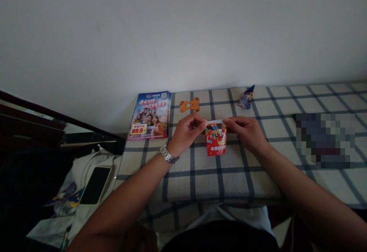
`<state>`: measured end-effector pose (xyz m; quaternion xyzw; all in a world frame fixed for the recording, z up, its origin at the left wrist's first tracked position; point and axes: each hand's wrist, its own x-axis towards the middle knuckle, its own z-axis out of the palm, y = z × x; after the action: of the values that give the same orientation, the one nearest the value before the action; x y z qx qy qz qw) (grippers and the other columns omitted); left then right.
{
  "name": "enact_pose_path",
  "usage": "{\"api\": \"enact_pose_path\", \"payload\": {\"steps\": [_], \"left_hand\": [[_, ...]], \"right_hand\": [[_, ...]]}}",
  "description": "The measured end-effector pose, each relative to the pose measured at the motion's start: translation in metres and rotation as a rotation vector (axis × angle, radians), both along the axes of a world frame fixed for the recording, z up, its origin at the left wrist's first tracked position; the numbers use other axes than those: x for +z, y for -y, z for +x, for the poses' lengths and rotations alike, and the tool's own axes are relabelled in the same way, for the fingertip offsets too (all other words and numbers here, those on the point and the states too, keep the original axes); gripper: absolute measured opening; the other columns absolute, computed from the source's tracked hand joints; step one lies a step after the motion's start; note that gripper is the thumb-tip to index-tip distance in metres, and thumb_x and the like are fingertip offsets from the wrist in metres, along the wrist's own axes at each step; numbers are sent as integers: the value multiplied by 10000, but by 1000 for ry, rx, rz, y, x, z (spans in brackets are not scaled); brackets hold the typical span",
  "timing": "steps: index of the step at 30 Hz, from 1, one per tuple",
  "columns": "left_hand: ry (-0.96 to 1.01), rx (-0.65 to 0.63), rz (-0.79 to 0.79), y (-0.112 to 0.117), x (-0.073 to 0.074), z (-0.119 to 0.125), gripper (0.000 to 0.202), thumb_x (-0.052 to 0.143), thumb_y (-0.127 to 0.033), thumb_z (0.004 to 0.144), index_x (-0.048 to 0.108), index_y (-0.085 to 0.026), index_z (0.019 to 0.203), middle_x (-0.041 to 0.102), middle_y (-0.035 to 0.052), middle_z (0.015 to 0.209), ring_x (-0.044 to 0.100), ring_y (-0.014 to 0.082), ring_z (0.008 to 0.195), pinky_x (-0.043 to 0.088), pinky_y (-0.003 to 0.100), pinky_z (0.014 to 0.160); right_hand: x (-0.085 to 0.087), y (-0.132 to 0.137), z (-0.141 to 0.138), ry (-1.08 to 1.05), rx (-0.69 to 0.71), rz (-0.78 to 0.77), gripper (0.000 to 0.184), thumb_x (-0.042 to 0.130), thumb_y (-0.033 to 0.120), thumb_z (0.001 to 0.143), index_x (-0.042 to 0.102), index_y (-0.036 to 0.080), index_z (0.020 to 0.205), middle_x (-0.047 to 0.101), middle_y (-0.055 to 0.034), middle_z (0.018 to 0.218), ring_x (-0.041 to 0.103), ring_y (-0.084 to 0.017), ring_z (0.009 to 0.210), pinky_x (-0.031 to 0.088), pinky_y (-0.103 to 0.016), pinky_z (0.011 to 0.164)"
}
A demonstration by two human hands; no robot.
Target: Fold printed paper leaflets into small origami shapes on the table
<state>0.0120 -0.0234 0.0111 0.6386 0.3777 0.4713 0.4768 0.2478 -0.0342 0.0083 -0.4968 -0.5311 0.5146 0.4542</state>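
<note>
A small red printed paper point(216, 141) with cartoon figures and a white top strip hangs between my hands, above the checked tablecloth. My left hand point(190, 130), with a metal watch point(168, 153) on its wrist, pinches the paper's upper left corner. At the upper right corner, my right hand point(246, 130) grips it between thumb and fingers. The print on the paper appears upside down. Just beyond my left hand lies a flat orange bear cutout point(189, 105). A folded blue and purple paper piece point(247, 98) stands farther back, beyond my right hand.
A stack of printed flyers point(150, 116) sits at the table's back left corner. The checked cloth point(206, 183) covers the table against a white wall point(195, 34). A blurred dark item point(323, 141) lies at right. Lower left, a phone point(96, 185) rests on white material.
</note>
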Motion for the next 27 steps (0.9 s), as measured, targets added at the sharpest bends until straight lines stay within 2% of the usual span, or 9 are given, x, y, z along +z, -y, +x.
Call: {"api": "enact_pose_path", "payload": {"steps": [7,12,16,21,27], "left_hand": [[30,40,-18,0,1,-1,282,771,-460,907,670,-199,875,683,10,824,638,121,726,561,228,651],[20,61,-10,-2,-2,-2,273,772,-451,907,678,-196,878,672,8,828,623,116,737,550,224,666],[34,41,-14,-2,-4,-2,273,769,-449,910,666,-197,883,681,8,840,641,118,744,565,225,662],[15,44,-5,-1,-3,-1,272,760,-454,917,670,-199,890,680,9,831,655,119,738,588,226,657],[78,6,-103,0,-5,0,302,770,-475,900,660,-194,919,697,14,870,691,133,751,640,267,673]], "right_hand": [[-1,0,-1,-116,60,-111,315,820,550,822,832,259,941,821,-47,937,764,-228,814,661,-367,757],[1,1,-2,-89,111,-121,343,813,569,819,826,253,951,821,-54,942,766,-231,826,665,-374,764],[2,0,-2,-60,97,-93,376,795,586,832,828,234,959,819,-56,923,761,-234,815,660,-382,785],[3,-1,0,66,98,-10,376,772,585,857,819,212,873,806,-53,869,735,-214,785,620,-332,753],[2,-2,3,150,83,35,380,758,581,872,824,208,900,809,-54,878,723,-217,769,582,-319,697]]}}
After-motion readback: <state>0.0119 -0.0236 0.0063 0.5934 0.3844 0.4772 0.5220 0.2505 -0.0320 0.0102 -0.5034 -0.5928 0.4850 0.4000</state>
